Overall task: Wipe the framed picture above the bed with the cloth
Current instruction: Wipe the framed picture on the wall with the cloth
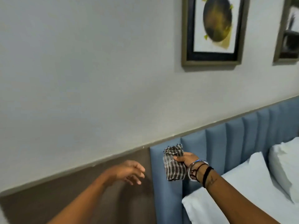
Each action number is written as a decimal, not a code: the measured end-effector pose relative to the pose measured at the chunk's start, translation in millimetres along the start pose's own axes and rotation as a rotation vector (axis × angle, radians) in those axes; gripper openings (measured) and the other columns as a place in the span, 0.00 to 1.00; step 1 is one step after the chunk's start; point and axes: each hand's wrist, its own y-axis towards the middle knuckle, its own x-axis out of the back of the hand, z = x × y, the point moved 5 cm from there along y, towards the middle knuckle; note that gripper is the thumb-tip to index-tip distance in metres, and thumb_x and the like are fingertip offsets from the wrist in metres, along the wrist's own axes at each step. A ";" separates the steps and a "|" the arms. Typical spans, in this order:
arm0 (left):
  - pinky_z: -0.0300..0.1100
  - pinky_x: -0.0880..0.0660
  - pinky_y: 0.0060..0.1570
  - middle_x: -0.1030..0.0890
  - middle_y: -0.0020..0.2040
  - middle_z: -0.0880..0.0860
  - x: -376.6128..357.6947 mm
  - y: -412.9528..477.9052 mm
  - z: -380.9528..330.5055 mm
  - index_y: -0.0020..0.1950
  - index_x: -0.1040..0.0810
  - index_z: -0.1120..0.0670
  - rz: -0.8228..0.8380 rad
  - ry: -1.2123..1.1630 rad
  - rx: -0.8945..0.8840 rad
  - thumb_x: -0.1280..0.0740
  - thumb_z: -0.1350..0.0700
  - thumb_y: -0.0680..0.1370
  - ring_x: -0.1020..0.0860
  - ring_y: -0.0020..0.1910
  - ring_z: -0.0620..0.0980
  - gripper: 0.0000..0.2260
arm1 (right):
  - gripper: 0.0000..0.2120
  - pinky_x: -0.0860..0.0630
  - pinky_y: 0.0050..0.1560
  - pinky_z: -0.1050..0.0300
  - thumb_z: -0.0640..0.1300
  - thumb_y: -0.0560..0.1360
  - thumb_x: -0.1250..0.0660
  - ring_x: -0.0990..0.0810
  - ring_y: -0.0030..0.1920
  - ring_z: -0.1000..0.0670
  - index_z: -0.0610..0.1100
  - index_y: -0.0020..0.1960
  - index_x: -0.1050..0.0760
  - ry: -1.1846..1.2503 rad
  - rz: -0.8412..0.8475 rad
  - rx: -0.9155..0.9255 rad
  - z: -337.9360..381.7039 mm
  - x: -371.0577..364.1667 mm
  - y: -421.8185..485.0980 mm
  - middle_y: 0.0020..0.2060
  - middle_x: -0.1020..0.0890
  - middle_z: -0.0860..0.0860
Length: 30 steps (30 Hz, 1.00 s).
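Cloth: the cloth (174, 164) is a soft, crumpled woven check in dark grey and pale lines, bunched at the top and hanging limp below the grip, in front of the left end of the headboard.
Right hand: the right hand (184, 159) has its fingers curled tight round the cloth's middle; metal bangles and dark bands (199, 171) circle the wrist.
Left hand: the left hand (131, 171) is empty, fingers loosely spread and slightly bent, in front of the brown panel, well apart from the cloth.
Framed picture: the framed picture (212, 31) hangs flat on the wall above the headboard, well above the cloth. It is a rectangle with a dull bronze outer moulding, a black inner band, a white mat, and a dark round shape with yellow patches.
Second frame: a second frame (287, 33) hangs at the right edge, partly cut off.
Wall: the wall (89, 70) is pale and finely textured.
Headboard: the headboard (216, 143) is blue, padded, in upright channels.
Panel: the brown panel (64, 199) is smooth and matt.
Pillows: white pillows (258, 175) lean against the headboard, soft and plump.
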 end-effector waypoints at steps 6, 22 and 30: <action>0.35 0.28 0.37 0.19 0.41 0.50 65.6 -4.6 -160.7 0.52 0.22 0.54 -0.243 0.305 -0.377 0.27 0.50 0.71 0.17 0.40 0.46 0.13 | 0.01 0.23 0.32 0.65 0.35 0.71 0.29 0.21 0.34 0.46 0.37 0.41 0.20 0.102 -0.395 0.273 140.5 69.8 -4.8 0.32 0.17 0.46; 0.57 0.61 0.76 0.62 0.80 0.58 135.7 -9.4 -563.4 0.78 0.64 0.56 -1.236 1.595 -0.573 0.34 0.28 0.65 0.63 0.78 0.56 0.58 | 0.08 0.30 0.31 0.57 0.33 0.69 0.41 0.27 0.33 0.41 0.41 0.34 0.27 -0.255 -0.856 1.102 481.9 132.9 3.2 0.32 0.23 0.44; 0.56 0.59 0.76 0.55 0.80 0.59 135.9 22.0 -636.6 0.79 0.58 0.59 -1.319 1.893 -0.404 0.31 0.47 0.71 0.57 0.79 0.56 0.47 | 0.11 0.28 0.39 0.53 0.35 0.70 0.40 0.19 0.43 0.38 0.44 0.46 0.21 -0.470 -0.917 1.402 582.0 102.7 21.9 0.40 0.17 0.44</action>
